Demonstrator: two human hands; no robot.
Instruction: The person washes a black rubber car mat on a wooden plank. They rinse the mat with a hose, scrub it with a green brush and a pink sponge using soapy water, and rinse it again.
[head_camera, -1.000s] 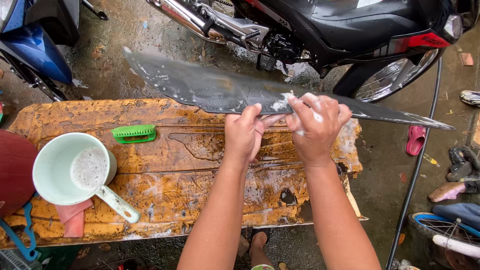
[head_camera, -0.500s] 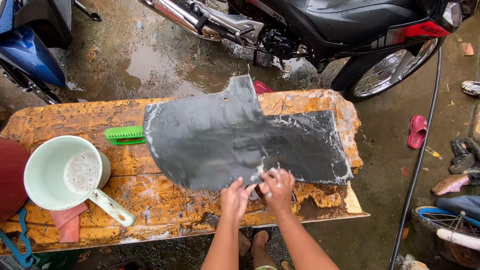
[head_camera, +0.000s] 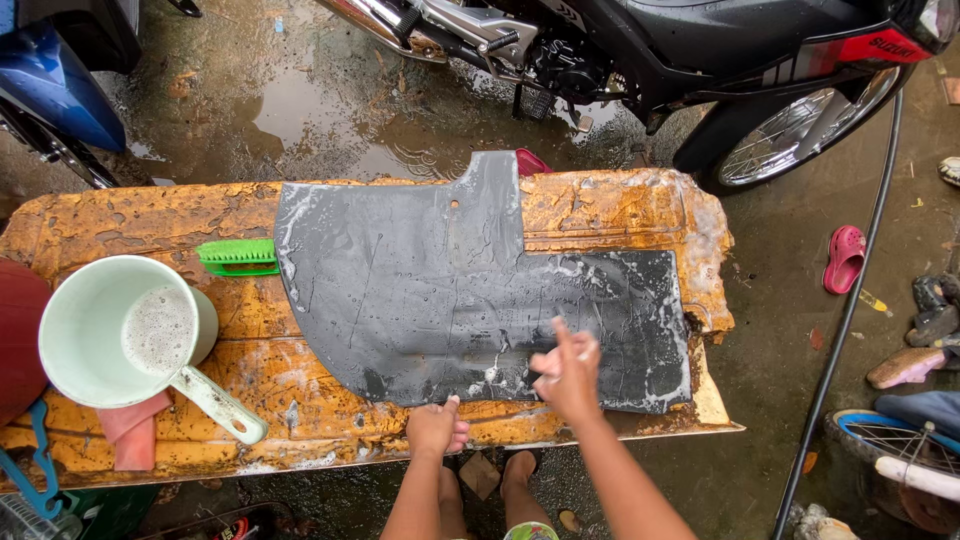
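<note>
Grey mat (head_camera: 440, 290) lies flat under the right hand's (head_camera: 568, 372) soapy, bunched fingers (head_camera: 556, 340); left hand (head_camera: 436, 428) curled at its near edge

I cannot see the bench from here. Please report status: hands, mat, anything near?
Left hand open at mat's near edge. Right hand on soapy grey mat, grip unclear. Mat flat on bench. Green brush beside it.

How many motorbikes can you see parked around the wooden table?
2: a black motorbike beyond the table's far edge at top right, and a blue one, only partly in frame, at top left. Others may be out of view.
</note>
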